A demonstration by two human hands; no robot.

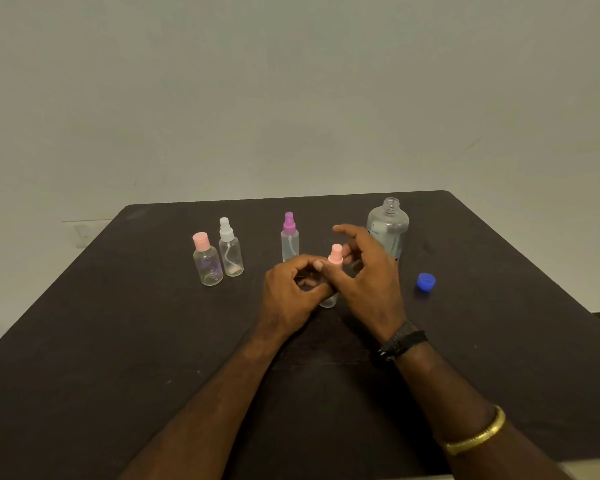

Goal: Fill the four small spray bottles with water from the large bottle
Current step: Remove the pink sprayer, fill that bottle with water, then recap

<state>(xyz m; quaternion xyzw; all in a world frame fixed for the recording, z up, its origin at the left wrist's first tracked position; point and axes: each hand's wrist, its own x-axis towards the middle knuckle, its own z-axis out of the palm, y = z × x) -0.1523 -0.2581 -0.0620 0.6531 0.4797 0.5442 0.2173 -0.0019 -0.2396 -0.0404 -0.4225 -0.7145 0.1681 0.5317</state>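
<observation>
A small clear spray bottle with a pink nozzle [335, 258] stands mid-table. My left hand [291, 292] grips its body. My right hand [368, 271] pinches the pink collar with thumb and forefinger, the other fingers spread. Behind it stands a small bottle with a purple sprayer [289, 237]. At the left are a bottle with a white sprayer [230, 249] and a rounder bottle with a pink cap [207, 259]. The large clear bottle [388, 226] stands uncapped behind my right hand. Its blue cap [425, 282] lies to the right on the table.
A dark brown table [118, 341] carries everything, with a plain grey wall behind it. Its far edge runs just behind the bottles. I wear a black band on my right wrist and a gold bangle farther up the forearm.
</observation>
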